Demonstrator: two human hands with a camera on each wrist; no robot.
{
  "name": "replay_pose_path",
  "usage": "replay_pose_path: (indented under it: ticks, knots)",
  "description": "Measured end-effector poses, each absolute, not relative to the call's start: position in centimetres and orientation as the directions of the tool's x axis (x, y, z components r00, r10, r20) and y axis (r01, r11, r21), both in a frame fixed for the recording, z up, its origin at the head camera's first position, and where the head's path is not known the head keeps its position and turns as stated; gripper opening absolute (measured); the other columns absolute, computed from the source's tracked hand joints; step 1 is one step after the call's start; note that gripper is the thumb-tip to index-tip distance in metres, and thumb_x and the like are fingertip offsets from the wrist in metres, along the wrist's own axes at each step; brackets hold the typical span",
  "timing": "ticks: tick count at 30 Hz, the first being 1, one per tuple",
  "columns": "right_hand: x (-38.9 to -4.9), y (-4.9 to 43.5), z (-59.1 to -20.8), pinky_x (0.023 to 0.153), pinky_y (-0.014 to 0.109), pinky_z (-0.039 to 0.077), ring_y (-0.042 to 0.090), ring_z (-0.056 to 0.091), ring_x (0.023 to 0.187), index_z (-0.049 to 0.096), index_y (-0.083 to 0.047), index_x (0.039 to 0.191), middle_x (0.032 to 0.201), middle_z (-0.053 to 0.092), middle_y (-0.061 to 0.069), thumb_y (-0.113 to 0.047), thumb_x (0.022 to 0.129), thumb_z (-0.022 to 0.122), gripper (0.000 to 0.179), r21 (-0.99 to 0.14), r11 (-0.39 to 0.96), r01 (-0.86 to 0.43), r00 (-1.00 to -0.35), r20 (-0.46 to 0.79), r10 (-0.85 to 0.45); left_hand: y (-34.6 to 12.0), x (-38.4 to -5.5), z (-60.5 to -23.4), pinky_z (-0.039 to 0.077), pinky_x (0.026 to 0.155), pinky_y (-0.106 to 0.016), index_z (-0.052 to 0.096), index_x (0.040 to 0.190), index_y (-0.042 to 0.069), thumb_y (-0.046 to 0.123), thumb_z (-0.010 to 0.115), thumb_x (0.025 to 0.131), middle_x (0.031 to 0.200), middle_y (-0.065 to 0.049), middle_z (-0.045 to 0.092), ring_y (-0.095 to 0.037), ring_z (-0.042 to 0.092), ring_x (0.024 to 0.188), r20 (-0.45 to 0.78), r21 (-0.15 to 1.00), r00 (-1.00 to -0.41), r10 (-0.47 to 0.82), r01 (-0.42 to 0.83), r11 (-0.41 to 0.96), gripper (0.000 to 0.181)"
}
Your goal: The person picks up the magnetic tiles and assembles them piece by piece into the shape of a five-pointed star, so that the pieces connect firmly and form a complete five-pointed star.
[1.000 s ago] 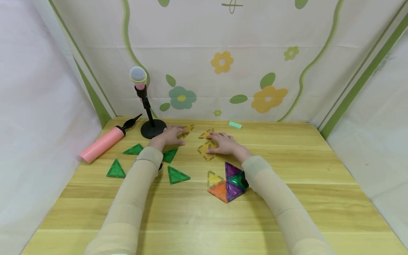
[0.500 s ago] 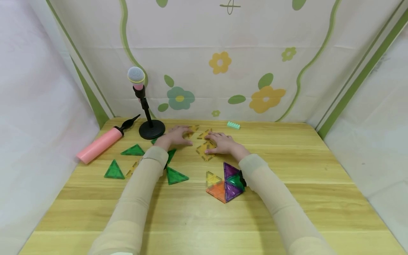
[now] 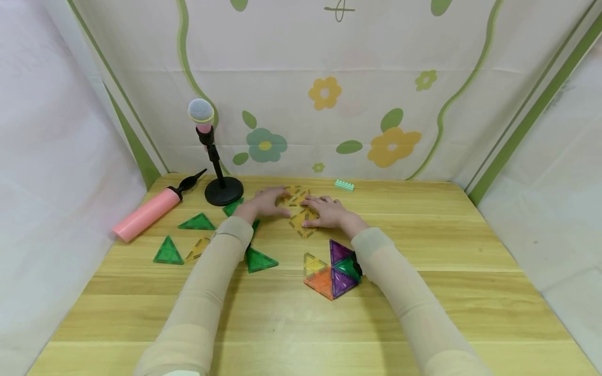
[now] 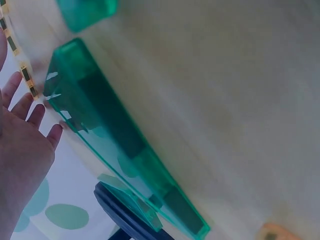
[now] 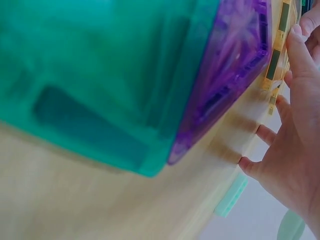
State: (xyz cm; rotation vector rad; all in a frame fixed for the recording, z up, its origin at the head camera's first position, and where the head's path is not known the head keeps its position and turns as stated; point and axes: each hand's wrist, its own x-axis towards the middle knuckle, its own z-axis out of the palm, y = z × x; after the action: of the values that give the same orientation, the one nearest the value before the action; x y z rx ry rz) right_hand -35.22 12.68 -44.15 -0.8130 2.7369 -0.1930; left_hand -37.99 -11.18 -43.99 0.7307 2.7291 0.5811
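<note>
My left hand (image 3: 267,202) rests at the left side of an amber triangular magnetic tile (image 3: 292,191), fingers spread and touching it. This tile lies against another amber tile (image 3: 301,199) near my right fingertips. My right hand (image 3: 331,214) lies with fingers extended, its thumb touching an amber square-looking tile (image 3: 297,225) below that pair. In the right wrist view, the thumb and fingers of my right hand (image 5: 295,145) meet an amber tile edge (image 5: 276,57). A green tile (image 4: 110,130) fills much of the left wrist view, beside my left hand (image 4: 25,130).
Green triangle tiles (image 3: 196,222) and one amber tile (image 3: 196,249) lie around my left forearm. A purple, green, orange and yellow tile cluster (image 3: 322,282) sits before my right wrist. A microphone stand (image 3: 224,191), pink pump (image 3: 148,214) and mint brick (image 3: 344,185) stand farther back.
My left hand has slid right with the amber triangle, which now meets the tile by my right fingers. My right hand has stayed nearly still. The amber tile by my left forearm has become visible.
</note>
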Motion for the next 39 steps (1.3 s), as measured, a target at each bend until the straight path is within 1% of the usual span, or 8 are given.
replay_pose_path:
  ticks: [6,13,16,20,24,26,32,39]
  knots:
    - [-35.3,12.7,-44.0,0.106,0.064,0.018,0.036,0.015,0.142,0.021,-0.033,0.151,0.159,0.007,-0.003,-0.067,0.087,0.046,0.076,-0.198,0.829,-0.523,-0.798,-0.227,-0.558,-10.5,-38.2,-44.2,0.015,0.110,-0.059,0.040,0.144,0.016,0.050,0.065,0.085,0.156,-0.009,0.022,-0.030,0.021,0.142,-0.136,0.412,-0.833,0.536,0.445,0.795,0.073]
    - [-35.0,12.6,-43.5,0.106,0.065,0.017,0.037,0.014,0.142,0.022,-0.031,0.151,0.159,0.008,-0.003,-0.064,0.088,0.047,0.075,-0.215,0.828,-0.518,-0.795,-0.237,-0.558,-11.0,-37.7,-43.9,0.012,0.109,-0.062,0.037,0.145,0.017,0.052,0.067,0.082,0.157,-0.009,0.019,-0.032,0.016,0.143,-0.140,0.413,-0.824,0.549,0.455,0.789,0.078]
    - [-35.0,12.6,-43.4,0.107,0.065,0.017,0.037,0.014,0.142,0.021,-0.032,0.151,0.159,0.007,-0.003,-0.065,0.088,0.047,0.075,-0.207,0.831,-0.516,-0.798,-0.235,-0.555,-11.9,-37.4,-43.5,0.011,0.110,-0.061,0.035,0.147,0.017,0.050,0.069,0.082,0.156,-0.008,0.023,-0.032,0.017,0.143,-0.128,0.424,-0.822,0.554,0.460,0.780,0.081]
    - [-35.0,12.7,-43.5,0.107,0.064,0.016,0.036,0.013,0.143,0.019,-0.033,0.151,0.159,0.006,-0.004,-0.066,0.088,0.045,0.076,-0.194,0.834,-0.516,-0.801,-0.235,-0.550,-13.4,-37.0,-43.0,0.012,0.111,-0.059,0.033,0.148,0.016,0.043,0.071,0.082,0.153,-0.008,0.029,-0.032,0.021,0.142,-0.101,0.450,-0.814,0.572,0.475,0.756,0.080]
    - [-35.1,12.7,-43.7,0.107,0.065,0.016,0.036,0.012,0.143,0.020,-0.033,0.151,0.159,0.006,-0.004,-0.066,0.088,0.045,0.076,-0.198,0.832,-0.518,-0.798,-0.239,-0.553,-14.8,-36.2,-42.5,0.013,0.110,-0.060,0.036,0.147,0.014,0.038,0.072,0.083,0.152,-0.012,0.031,-0.034,0.020,0.141,-0.104,0.422,-0.794,0.599,0.510,0.750,0.078]
    - [-35.0,12.7,-43.8,0.107,0.065,0.016,0.036,0.013,0.143,0.020,-0.032,0.151,0.159,0.006,-0.003,-0.065,0.088,0.046,0.076,-0.200,0.831,-0.519,-0.797,-0.238,-0.555,-15.5,-35.7,-42.3,0.015,0.108,-0.062,0.038,0.145,0.012,0.039,0.073,0.081,0.150,-0.014,0.032,-0.034,0.020,0.141,-0.109,0.391,-0.784,0.611,0.531,0.752,0.078]
    - [-34.8,12.5,-43.9,0.107,0.065,0.017,0.036,0.013,0.143,0.020,-0.031,0.151,0.159,0.006,-0.002,-0.064,0.088,0.047,0.076,-0.200,0.828,-0.524,-0.795,-0.234,-0.559,-17.2,-34.3,-42.1,0.021,0.105,-0.063,0.043,0.142,0.011,0.043,0.074,0.078,0.145,-0.013,0.039,-0.034,0.027,0.136,-0.106,0.310,-0.773,0.626,0.572,0.759,0.078]
    - [-34.8,12.4,-44.0,0.107,0.064,0.018,0.035,0.013,0.143,0.019,-0.032,0.151,0.159,0.006,-0.003,-0.065,0.088,0.045,0.076,-0.178,0.833,-0.524,-0.800,-0.234,-0.553,-19.0,-32.1,-42.3,0.023,0.104,-0.063,0.052,0.135,0.010,0.041,0.075,0.078,0.138,-0.014,0.048,-0.037,0.035,0.130,-0.094,0.300,-0.761,0.642,0.593,0.747,0.069]
